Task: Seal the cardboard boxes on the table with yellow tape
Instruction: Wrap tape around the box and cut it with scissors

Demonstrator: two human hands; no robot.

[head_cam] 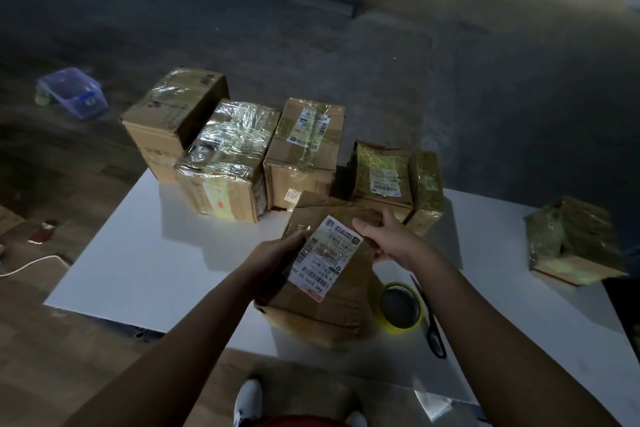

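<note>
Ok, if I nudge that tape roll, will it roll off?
Probably not: the tape roll lies flat on the table, so it should slide rather than roll. The scissors alongside would likely get pushed too.

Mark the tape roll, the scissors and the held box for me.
tape roll (405,328): head view, on the near side of its yellow rim.
scissors (423,302): head view, on the blades.
held box (327,258): head view, on its white label.

Left hand (277,255), right hand (388,239) grip cardboard box (332,302).
</note>
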